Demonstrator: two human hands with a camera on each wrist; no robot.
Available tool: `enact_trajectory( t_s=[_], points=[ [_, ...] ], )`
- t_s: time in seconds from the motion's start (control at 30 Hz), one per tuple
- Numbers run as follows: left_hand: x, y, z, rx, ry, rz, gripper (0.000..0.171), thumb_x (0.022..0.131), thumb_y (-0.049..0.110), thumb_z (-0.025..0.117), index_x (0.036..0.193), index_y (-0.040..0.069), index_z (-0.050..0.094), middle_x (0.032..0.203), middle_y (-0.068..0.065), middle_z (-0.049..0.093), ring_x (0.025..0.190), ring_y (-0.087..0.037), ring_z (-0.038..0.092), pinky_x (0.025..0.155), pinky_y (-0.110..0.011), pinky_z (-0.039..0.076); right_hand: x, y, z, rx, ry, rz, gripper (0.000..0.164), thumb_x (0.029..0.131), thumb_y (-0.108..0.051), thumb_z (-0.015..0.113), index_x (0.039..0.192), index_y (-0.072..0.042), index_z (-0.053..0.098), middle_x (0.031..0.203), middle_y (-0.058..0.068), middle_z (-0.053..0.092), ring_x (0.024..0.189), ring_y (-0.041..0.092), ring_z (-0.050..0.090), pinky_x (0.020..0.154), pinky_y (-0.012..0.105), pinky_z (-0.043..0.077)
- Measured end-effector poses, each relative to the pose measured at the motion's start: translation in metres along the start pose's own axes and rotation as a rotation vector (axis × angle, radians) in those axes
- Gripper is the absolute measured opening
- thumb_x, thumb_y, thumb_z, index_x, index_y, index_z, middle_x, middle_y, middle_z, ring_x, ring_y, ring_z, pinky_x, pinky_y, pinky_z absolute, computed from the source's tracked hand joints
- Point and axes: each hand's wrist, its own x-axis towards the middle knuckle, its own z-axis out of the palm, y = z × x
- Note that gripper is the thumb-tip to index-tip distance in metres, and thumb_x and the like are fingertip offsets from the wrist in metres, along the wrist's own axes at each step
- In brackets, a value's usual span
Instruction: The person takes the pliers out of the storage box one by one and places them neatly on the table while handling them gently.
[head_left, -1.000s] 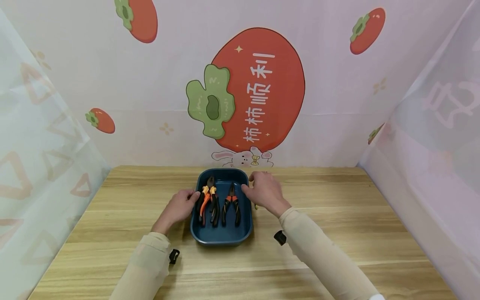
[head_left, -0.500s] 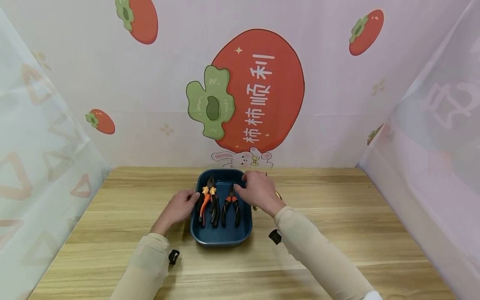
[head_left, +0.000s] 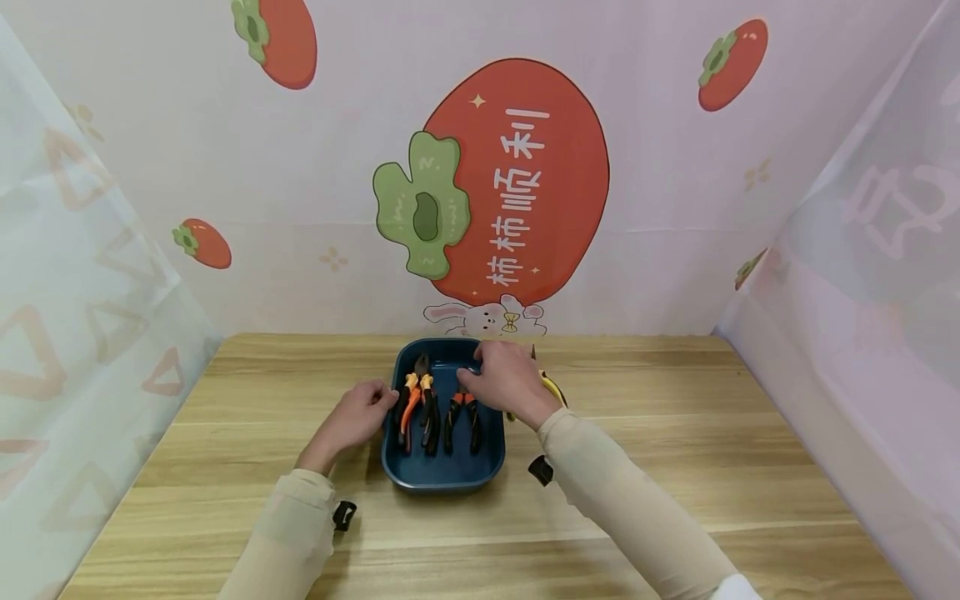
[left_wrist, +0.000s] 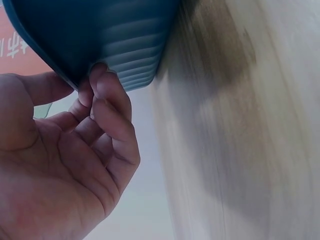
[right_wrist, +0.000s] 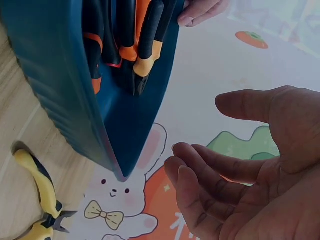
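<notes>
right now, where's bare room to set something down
The table is bare left of the left hand, nearer than the tray, and right of the right sleeve. The tray's near end is free. Pliers crowd its left and middle; the right hand and yellow pliers, its right.

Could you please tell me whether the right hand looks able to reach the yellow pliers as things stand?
Probably yes: the right hand is empty above the tray, and the yellow pliers lie on the table just outside it, with nothing seen on top.
</notes>
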Motion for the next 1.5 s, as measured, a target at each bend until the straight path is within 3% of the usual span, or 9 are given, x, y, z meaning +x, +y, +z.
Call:
enact_trajectory(
  t_s=[0.17, 0.37, 0.5, 0.67, 0.8, 1.07, 1.27, 1.4, 1.5],
  points=[
    [-0.002, 0.0, 0.001, -0.013, -0.012, -0.011, 0.026, 0.107, 0.021, 0.049, 0.09, 0.004, 0.058, 0.067, -0.005, 0.052, 0.057, -0.02, 0.048, 0.054, -0.033, 0.04, 0.003, -0.003, 0.002, 0.006, -0.016, -0.007, 0.043, 0.095, -0.039, 0.071, 0.12, -0.003, 0.069, 0.1, 0.008, 0.07, 0.078, 0.019, 0.063, 0.073, 0.038, 0.055],
    [-0.005, 0.001, 0.001, -0.042, -0.019, -0.023, 0.025, 0.107, 0.02, 0.049, 0.092, 0.003, 0.058, 0.068, -0.006, 0.052, 0.057, -0.02, 0.048, 0.055, -0.033, 0.04, 0.006, -0.007, 0.005, -0.008, -0.022, -0.025, 0.042, 0.095, -0.039, 0.071, 0.118, -0.005, 0.071, 0.105, 0.008, 0.07, 0.084, 0.019, 0.063, 0.076, 0.037, 0.056],
    [-0.006, 0.001, 0.001, -0.042, -0.025, -0.024, 0.024, 0.108, 0.021, 0.049, 0.095, 0.003, 0.059, 0.068, -0.006, 0.053, 0.057, -0.019, 0.048, 0.055, -0.034, 0.04, 0.008, -0.008, 0.007, 0.003, -0.036, -0.028, 0.04, 0.094, -0.039, 0.072, 0.115, -0.004, 0.072, 0.091, 0.005, 0.069, 0.075, 0.017, 0.063, 0.066, 0.032, 0.053],
    [-0.007, 0.0, 0.0, -0.036, -0.025, -0.014, 0.024, 0.107, 0.02, 0.05, 0.095, 0.002, 0.059, 0.068, -0.006, 0.054, 0.056, -0.019, 0.048, 0.054, -0.033, 0.04, 0.012, -0.009, 0.009, 0.004, -0.063, -0.033, 0.03, 0.095, -0.038, 0.071, 0.094, -0.008, 0.07, 0.064, -0.001, 0.057, 0.057, 0.015, 0.057, 0.052, 0.027, 0.041],
    [-0.007, 0.0, -0.001, -0.036, -0.027, -0.007, 0.023, 0.107, 0.019, 0.049, 0.095, 0.002, 0.059, 0.069, -0.006, 0.054, 0.057, -0.019, 0.049, 0.054, -0.034, 0.04, 0.016, -0.01, 0.012, -0.006, -0.081, -0.021, 0.031, 0.095, -0.039, 0.07, 0.082, -0.012, 0.066, 0.058, -0.002, 0.05, 0.053, 0.016, 0.053, 0.049, 0.028, 0.034],
    [-0.007, 0.001, -0.001, -0.056, -0.034, 0.012, 0.022, 0.108, 0.017, 0.048, 0.094, 0.002, 0.058, 0.071, -0.008, 0.054, 0.059, -0.02, 0.049, 0.056, -0.033, 0.04, 0.02, -0.013, 0.018, -0.047, -0.105, 0.004, 0.034, 0.095, -0.043, 0.07, 0.1, -0.009, 0.073, 0.069, 0.0, 0.058, 0.063, 0.017, 0.057, 0.052, 0.028, 0.041],
    [-0.007, 0.001, -0.001, -0.048, -0.035, 0.017, 0.022, 0.108, 0.016, 0.048, 0.092, 0.003, 0.057, 0.071, -0.007, 0.053, 0.06, -0.02, 0.049, 0.056, -0.033, 0.04, 0.023, -0.018, 0.019, -0.007, -0.135, 0.022, 0.037, 0.095, -0.043, 0.07, 0.108, -0.008, 0.072, 0.082, 0.003, 0.066, 0.068, 0.017, 0.06, 0.055, 0.028, 0.047],
    [-0.007, 0.001, -0.002, -0.047, -0.041, 0.011, 0.022, 0.108, 0.016, 0.048, 0.092, 0.003, 0.057, 0.073, -0.009, 0.054, 0.062, -0.02, 0.049, 0.057, -0.034, 0.041, 0.025, -0.021, 0.02, 0.022, -0.169, 0.039, 0.034, 0.095, -0.041, 0.07, 0.085, -0.009, 0.068, 0.063, -0.002, 0.05, 0.053, 0.015, 0.05, 0.047, 0.027, 0.037],
    [-0.006, 0.001, -0.002, -0.047, -0.043, 0.005, 0.022, 0.108, 0.016, 0.048, 0.093, 0.003, 0.058, 0.075, -0.01, 0.055, 0.063, -0.02, 0.05, 0.058, -0.034, 0.041, 0.027, -0.022, 0.023, 0.025, -0.182, 0.041, 0.045, 0.095, -0.041, 0.069, 0.064, -0.013, 0.054, 0.052, -0.004, 0.034, 0.043, 0.015, 0.039, 0.043, 0.028, 0.029]
  ],
)
